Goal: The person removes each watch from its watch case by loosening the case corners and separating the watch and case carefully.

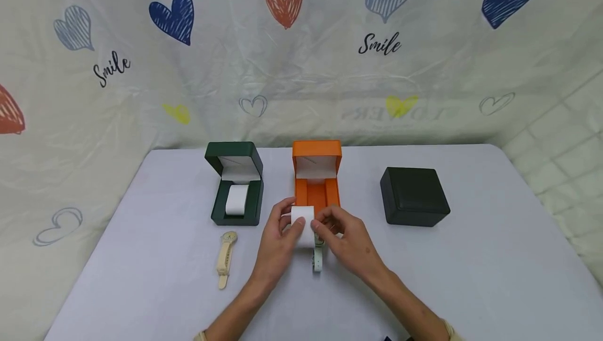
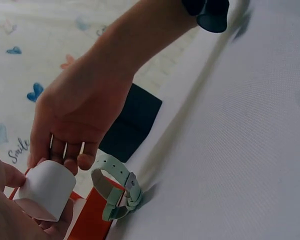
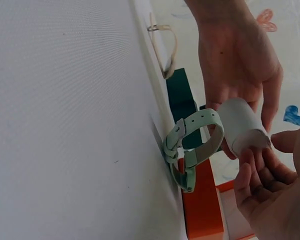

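Observation:
A white watch pillow [image 1: 303, 232] is held up between both hands in front of the open orange watch box [image 1: 317, 148]. My left hand [image 1: 275, 249] grips it from the left, thumb on its near face. From the other side, my right hand [image 1: 353, 241] pinches the pillow's end between thumb and fingertips; the right wrist view shows this end of the pillow [image 3: 244, 120]. A mint-green watch [image 1: 317, 260], its strap buckled into a loop, stands on the table just below the hands. The orange box's inner compartment is partly hidden behind the fingers.
Left of the orange box, an open green watch box [image 1: 256, 200] holds another white pillow [image 1: 237, 200]. A cream watch [image 1: 225, 260] lies in front of it. At the right sits a closed black box [image 1: 414, 197]. A white cloth covers the table [image 1: 494, 278].

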A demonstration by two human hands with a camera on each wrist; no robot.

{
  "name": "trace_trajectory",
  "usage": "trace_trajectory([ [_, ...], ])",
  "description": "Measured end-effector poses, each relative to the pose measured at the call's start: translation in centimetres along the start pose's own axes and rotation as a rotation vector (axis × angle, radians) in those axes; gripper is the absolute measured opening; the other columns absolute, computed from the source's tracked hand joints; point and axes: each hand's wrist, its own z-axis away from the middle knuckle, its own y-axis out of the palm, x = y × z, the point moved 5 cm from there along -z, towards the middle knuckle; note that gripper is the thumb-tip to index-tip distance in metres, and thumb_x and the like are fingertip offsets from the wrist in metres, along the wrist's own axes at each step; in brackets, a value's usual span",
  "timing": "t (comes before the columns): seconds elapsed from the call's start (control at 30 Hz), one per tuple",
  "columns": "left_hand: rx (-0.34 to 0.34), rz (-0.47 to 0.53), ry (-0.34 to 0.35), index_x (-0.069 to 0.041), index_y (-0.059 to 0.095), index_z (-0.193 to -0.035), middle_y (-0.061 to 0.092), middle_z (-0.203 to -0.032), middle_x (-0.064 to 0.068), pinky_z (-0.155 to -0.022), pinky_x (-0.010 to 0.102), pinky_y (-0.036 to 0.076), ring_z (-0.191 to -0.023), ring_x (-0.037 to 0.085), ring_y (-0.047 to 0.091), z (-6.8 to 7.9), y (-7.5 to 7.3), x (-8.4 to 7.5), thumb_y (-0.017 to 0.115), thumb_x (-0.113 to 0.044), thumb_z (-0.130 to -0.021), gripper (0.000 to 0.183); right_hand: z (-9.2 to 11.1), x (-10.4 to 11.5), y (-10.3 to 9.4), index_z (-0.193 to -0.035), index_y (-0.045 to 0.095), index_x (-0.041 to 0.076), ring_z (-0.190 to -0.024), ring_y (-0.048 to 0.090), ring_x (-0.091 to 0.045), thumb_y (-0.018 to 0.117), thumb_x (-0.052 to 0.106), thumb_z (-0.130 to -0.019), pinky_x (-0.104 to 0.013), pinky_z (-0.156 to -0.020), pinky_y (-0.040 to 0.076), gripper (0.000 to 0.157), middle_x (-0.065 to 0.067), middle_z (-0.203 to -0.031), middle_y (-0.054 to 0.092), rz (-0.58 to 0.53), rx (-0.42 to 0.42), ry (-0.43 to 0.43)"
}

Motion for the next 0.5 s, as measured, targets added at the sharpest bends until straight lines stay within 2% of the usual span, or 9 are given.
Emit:
trace_trajectory([
  [0.13, -0.02, -0.006, -0.002, -0.011, 0.042, -0.154, 0.051, -0.146, 0.012, -0.103, 0.022, 0.055, -0.122, 0.022, 0.062, -0.17, 0.07, -0.08, 0.064, -0.025, -0.104, 0.057, -0.1, -0.05, -0.13, -0.101, 0.067, 0.014, -0.074, 0.061, -0.012, 0.073, 0.024, -0.099, -0.024, -0.065, 0.052, 0.011, -0.001, -0.083, 0.065, -0.002, 0.006, 0.01],
  [0.27, -0.032, -0.013, 0.003, -0.01, 0.043, -0.153, 0.053, -0.145, 0.013, -0.103, 0.025, 0.057, -0.121, 0.022, 0.063, -0.41, 0.12, -0.19, 0.067, -0.025, -0.103, 0.058, -0.31, -0.16, -0.29, -0.1, 0.066, 0.012, -0.071, 0.059, -0.013, 0.071, 0.022, -0.1, -0.023, -0.063, 0.05, 0.011, -0.003, -0.08, 0.063, -0.026, 0.017, 0.03],
  [0.5, -0.01, 0.009, 0.007, -0.009, 0.041, -0.155, 0.053, -0.149, 0.012, -0.107, 0.033, 0.056, -0.128, 0.025, 0.063, -0.66, 0.24, -0.37, 0.066, -0.022, -0.103, 0.06, -0.6, -0.43, -0.49, -0.101, 0.065, 0.008, -0.072, 0.061, -0.015, 0.068, 0.02, -0.102, -0.023, -0.065, 0.053, 0.012, -0.007, -0.082, 0.063, -0.068, 0.027, 0.075],
])
